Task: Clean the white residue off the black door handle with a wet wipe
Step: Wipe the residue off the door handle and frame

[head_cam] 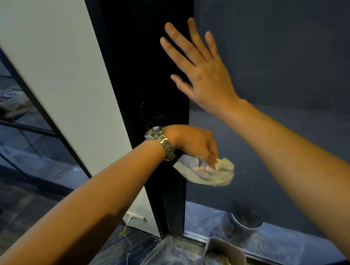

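Observation:
My left hand, with a metal watch on its wrist, is closed around a crumpled pale wet wipe at the edge of the black door. The black door handle is almost wholly hidden under that hand and the wipe; only a dark stub shows beside the wrist. A round lock plate sits just above the hand. My right hand lies flat with fingers spread against the door's upper part, holding nothing. No white residue can be made out.
A white wall panel stands left of the door, with a glass partition further left. A dark blue-grey panel fills the right. On the carpet below are a plastic-lined bin, a clear plastic bag and a thin white cable.

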A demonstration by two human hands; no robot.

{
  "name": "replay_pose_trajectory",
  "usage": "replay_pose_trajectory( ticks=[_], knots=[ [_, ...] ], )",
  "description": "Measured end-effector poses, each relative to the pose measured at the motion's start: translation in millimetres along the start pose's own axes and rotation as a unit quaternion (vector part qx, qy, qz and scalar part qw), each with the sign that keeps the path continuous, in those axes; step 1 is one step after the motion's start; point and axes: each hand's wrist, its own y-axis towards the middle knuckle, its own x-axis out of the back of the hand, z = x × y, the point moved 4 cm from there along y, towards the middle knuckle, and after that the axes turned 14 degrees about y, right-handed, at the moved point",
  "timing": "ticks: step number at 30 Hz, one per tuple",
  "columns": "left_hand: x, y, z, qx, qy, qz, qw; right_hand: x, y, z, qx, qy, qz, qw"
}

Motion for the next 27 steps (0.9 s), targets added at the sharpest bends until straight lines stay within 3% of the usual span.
replay_pose_trajectory(
  ticks=[8, 11, 15, 22, 27],
  knots=[
    [17.6, -2.8, 8.5, 0.018, -0.053, -0.072, 0.996, 1.2, 0.6, 1.0, 0.0, 0.003, -0.001, 1.0],
    [22.3, -3.9, 9.2, 0.03, -0.042, -0.07, 0.996, 0.4, 0.3, 1.2, -0.002, 0.001, 0.006, 1.0],
    [36.7, -29.5, 36.4, 0.072, -0.006, -0.132, 0.989, -0.2, 0.3, -0.8, -0.005, -0.001, 0.009, 1.0],
    [30.4, -54.8, 44.0, 0.088, 0.044, -0.027, 0.995, -2.7, 0.5, 1.0, -0.014, -0.01, 0.0, 1.0],
    [8.9, -24.7, 13.9, 0.044, 0.038, -0.081, 0.995, -3.0, 0.0, 1.9, -0.009, -0.014, -0.005, 1.0]
  ],
)
